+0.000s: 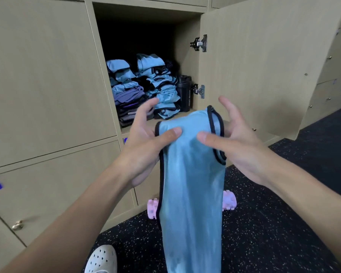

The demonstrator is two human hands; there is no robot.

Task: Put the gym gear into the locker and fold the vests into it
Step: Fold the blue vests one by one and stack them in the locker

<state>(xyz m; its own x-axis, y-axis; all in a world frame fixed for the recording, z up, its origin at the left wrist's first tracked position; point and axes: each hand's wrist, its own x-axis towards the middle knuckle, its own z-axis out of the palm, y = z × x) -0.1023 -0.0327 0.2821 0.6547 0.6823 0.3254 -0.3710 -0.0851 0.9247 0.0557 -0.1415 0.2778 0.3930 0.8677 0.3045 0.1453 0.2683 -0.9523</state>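
The left grip (146,146) and right grip (242,146) each pinch the blue vest (191,184) top under the thumb, fingers spread. Vest hangs at 6 o'clock from the open locker (187,62) holding folded vests (161,91).

The locker (146,15) stands open ahead, its door (254,66) swung out to the right on two hinges, one (200,43) above the other (199,91). Inside sit two stacks of folded vests side by side: the left stack (126,91), the right stack (161,87), and a bottle (184,93) upright just right of that, by the lower hinge. In front of the opening a vest (191,174) hangs between the left hand (144,142) and the right hand (238,142) — thumbs on its near face. Behind it, on the floor (264,233) at the foot of the lockers, lies a foam roller (153,210) — a shoe (101,260) sits nearer, lower left.
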